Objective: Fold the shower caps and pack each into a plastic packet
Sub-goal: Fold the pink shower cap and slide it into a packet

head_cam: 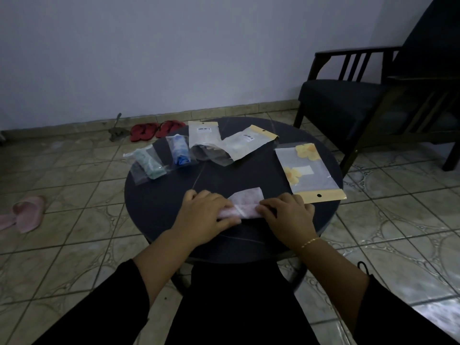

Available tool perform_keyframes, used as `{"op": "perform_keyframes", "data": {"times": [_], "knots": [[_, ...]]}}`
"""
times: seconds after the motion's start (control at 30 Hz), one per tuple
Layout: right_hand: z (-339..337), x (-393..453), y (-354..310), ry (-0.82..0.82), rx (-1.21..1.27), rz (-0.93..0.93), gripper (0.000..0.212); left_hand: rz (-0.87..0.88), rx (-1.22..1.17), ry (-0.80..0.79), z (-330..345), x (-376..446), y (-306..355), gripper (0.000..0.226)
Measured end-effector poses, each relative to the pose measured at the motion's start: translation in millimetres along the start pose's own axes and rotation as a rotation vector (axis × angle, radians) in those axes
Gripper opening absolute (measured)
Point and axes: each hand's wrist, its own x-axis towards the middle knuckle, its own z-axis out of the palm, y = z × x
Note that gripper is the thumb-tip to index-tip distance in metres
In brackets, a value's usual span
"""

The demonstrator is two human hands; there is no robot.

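Down at the near edge of the round dark counter (249, 175), both hands press flat on a pale pink shower cap (245, 204) folded into a strip. Left hand (207, 216) covers its left end, right hand (288, 216) its right end; each grip lies spread, palm down, pinning the cap rather than closing around it. Just right of it lies a flower-printed packet (308, 170). Farther back sit two clear packets, one with a green cap (149, 163), one with a blue cap (180, 149), beside two open cream-topped packets (219, 143). A dark armchair (373, 95) stands behind.
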Motion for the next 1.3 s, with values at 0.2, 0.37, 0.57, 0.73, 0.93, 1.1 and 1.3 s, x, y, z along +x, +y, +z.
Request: {"op": "perform_keyframes", "data": {"times": [0.2, 0.37, 0.57, 0.73, 0.93, 1.1, 1.3], "knots": [[-9, -1, 8, -0.118, 0.004, -0.065, 0.042, -0.058, -0.065, 0.072, 0, -1, 0, 0.042], [-5, 10, -3, -0.094, 0.176, 0.098, 0.036, -0.226, -0.062, 0.037, 5, 7, 7, 0.031], [11, 25, -20, 0.097, 0.155, 0.279, 0.041, -0.422, -0.005, 0.005, 18, 30, 18, 0.047], [18, 36, -30, 0.144, -0.085, 0.109, 0.046, -0.429, -0.047, -0.087, 24, 36, 19, 0.051], [29, 51, -47, -0.134, -0.136, -0.067, 0.057, -0.437, -0.084, -0.156, 28, 37, 15, 0.053], [32, 53, -43, -0.201, -0.138, -0.037, 0.057, -0.458, -0.1, -0.198, 31, 41, 14, 0.054], [34, 52, -42, -0.222, -0.198, -0.048, 0.057, -0.477, -0.088, -0.218, 30, 41, 15, 0.053]]}}
